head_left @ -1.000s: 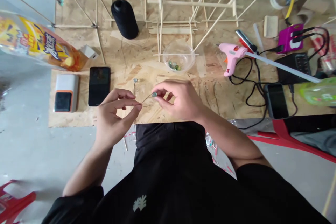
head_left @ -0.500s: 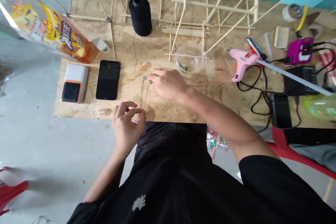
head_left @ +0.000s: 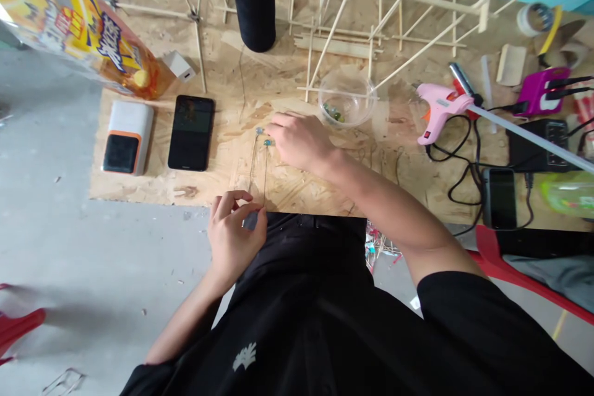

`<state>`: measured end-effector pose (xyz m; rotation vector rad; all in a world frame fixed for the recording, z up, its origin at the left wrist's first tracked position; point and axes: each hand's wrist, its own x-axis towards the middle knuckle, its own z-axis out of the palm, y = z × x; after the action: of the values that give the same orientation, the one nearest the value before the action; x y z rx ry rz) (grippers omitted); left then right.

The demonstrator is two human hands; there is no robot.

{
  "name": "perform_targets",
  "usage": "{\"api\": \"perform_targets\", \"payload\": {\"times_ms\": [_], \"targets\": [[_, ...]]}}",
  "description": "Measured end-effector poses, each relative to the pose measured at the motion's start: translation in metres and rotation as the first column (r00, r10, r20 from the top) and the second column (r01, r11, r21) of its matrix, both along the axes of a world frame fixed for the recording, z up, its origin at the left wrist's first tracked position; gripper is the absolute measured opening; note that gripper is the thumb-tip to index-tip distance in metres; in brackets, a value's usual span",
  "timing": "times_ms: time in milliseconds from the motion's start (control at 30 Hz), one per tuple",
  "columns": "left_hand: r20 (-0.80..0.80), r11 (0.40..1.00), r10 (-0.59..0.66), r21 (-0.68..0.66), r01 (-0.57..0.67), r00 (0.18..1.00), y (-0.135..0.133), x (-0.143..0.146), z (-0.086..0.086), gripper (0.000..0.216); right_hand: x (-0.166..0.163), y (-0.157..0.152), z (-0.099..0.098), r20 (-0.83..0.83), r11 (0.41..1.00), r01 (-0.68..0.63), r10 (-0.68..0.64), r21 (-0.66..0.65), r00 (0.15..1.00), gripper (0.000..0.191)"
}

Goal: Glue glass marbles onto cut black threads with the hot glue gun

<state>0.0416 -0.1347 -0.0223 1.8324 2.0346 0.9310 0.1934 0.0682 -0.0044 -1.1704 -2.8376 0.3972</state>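
- right hand [head_left: 301,139] beside the clear bowl [head_left: 362,105], fingers curled at a bead [head_left: 268,143], grip unclear
- thread [head_left: 265,176] trails away from the bowl to the left hand [head_left: 234,235], fingers pinched on it

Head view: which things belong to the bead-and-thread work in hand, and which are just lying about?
In use:
left hand, pinching the threads
right hand, fingertips at a bead
second bead
bowl holding more beads
black spool

Lying about:
phone
power bank
glue gun
snack bag
second phone
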Motion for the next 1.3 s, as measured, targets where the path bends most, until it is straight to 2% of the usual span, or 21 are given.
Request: {"api": "perform_targets", "payload": {"times_ms": [133, 233, 467, 900, 1300], "targets": [[-0.005, 1.000, -0.005, 0.000, 0.005, 1.000, -0.002, 0.001, -0.003, 0.011, 0.002, -0.001, 0.000, -0.045, 0.998, 0.042, -0.045, -0.054, 0.998, 0.037], [-0.009, 1.000, 0.001, 0.002, -0.001, 1.000, -0.004, 0.001, -0.004, 0.011, 0.004, 0.000, -0.001, -0.083, 0.994, 0.020, -0.029, -0.106, 0.996, 0.039], [-0.005, 1.000, 0.000, 0.020, 0.000, 1.000, -0.005, 0.000, -0.007, 0.010, 0.005, 0.004, -0.010, -0.112, 0.994, -0.060, 0.049, -0.097, 0.993, 0.040], [0.010, 1.000, 0.018, -0.010, -0.018, 1.000, -0.004, -0.001, -0.010, 0.011, 0.005, 0.018, -0.017, -0.191, 0.987, -0.007, -0.023, -0.159, 0.981, 0.031], [0.007, 0.999, 0.022, 0.037, -0.022, 1.000, -0.006, -0.002, -0.008, 0.012, 0.005, 0.019, -0.025, -0.222, 0.988, 0.018, -0.052, -0.151, 0.974, 0.030]]}}
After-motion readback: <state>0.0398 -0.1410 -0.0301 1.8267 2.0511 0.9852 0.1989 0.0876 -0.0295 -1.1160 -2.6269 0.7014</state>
